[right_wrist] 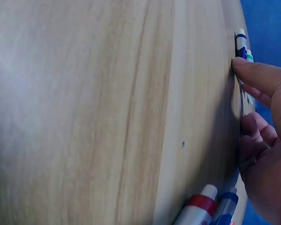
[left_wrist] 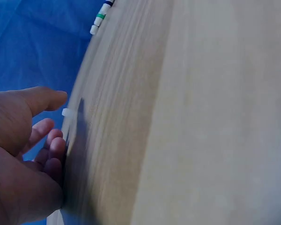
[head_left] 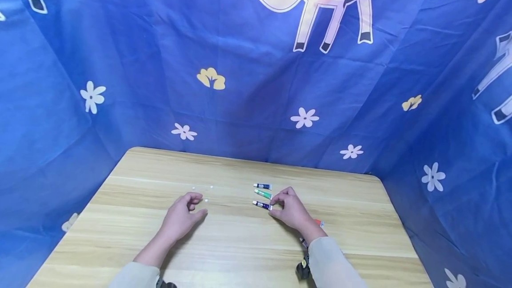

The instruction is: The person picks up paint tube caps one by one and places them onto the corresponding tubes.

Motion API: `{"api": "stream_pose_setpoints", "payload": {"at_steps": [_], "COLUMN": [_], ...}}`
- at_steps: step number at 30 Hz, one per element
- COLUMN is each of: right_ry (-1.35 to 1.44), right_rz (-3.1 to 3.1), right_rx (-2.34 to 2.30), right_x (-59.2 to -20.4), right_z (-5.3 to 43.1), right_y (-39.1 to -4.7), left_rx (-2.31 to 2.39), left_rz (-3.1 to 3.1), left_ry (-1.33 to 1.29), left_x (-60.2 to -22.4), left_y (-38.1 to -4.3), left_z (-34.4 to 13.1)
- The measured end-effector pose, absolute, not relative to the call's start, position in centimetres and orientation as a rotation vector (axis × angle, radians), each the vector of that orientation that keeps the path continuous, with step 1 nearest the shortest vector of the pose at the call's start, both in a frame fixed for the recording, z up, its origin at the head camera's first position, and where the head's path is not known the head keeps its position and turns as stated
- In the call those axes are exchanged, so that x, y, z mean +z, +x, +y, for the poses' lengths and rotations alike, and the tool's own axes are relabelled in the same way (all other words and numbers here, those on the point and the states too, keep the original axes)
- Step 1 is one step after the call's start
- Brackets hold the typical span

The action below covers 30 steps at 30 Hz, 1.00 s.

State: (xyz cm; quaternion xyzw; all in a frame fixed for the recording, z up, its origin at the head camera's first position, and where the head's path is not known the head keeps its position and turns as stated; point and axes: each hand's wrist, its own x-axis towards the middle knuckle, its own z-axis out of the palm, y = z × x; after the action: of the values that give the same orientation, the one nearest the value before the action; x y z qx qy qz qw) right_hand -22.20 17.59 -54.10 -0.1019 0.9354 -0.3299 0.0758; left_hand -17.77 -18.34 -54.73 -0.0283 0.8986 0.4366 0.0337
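Observation:
Three small paint tubes lie in a column on the table: a dark blue tube [head_left: 262, 186] farthest, a green tube [head_left: 263, 194] in the middle, and a dark violet-blue tube [head_left: 262, 205] nearest. My right hand [head_left: 291, 209] pinches the flat tail end of the nearest tube between thumb and fingers. That tube's white cap [right_wrist: 241, 32] points away from the hand. On the left, my left hand [head_left: 182, 218] hovers low with loosely bent fingers and nothing between them. Small white cap-like pieces lie by its fingertips, one of them a white piece [left_wrist: 67, 112].
A red tube [head_left: 318, 222] and a purple tube [head_left: 303, 242] lie near the right forearm, partly covered by it. The wooden table [head_left: 240, 252] ends at a blue patterned curtain [head_left: 248, 101] behind and on both sides.

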Motion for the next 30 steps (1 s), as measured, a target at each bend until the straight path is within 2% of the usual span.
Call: {"api": "stream_pose_setpoints", "payload": {"at_steps": [6, 16, 23, 30], "right_ry": [-0.252, -0.026, 0.047, -0.007], "right_rz": [2.782, 2.834, 2.864, 2.969], "right_rx": [-1.172, -1.448, -1.294, -1.148], "right_x": [-53.0, -53.6, -55.6, -57.1], "right_z": [20.1, 29.1, 33.0, 33.4], "right_y": [-21.7, -19.7, -17.3, -16.4], "left_rx": [1.35, 1.251, 1.217, 1.196], "left_rz": [2.773, 2.801, 2.801, 2.813], "left_ry": [-0.086, -0.055, -0.077, -0.096], "left_x": [-55.0, -54.9, -54.7, -54.9], "left_y": [-18.9, -19.5, -19.8, -19.9], "left_z": [-17.7, -17.6, -17.3, -17.1]}}
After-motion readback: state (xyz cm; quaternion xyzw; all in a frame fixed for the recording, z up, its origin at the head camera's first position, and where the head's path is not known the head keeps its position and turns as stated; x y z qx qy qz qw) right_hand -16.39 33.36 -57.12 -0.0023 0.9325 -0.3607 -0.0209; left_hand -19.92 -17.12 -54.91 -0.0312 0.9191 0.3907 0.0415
